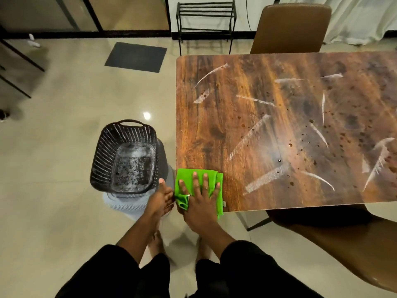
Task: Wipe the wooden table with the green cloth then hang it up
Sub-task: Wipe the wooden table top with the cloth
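The green cloth (212,179) lies folded on the near left corner of the wooden table (268,108). My right hand (200,203) presses flat on it with fingers spread; a fold of cloth hangs over the table's left edge under my thumb. My left hand (161,195) is held open and cupped just off that edge, beside the cloth, holding nothing. The tabletop carries white smear streaks and many dark droplets and crumbs, mostly toward the right.
A dark perforated basket (124,158) sits on a grey stool to the left of the table. Brown chairs stand at the far side (292,29) and near right (333,244). A black metal rack (206,22) stands by the far wall, a dark mat (135,57) on the tiled floor.
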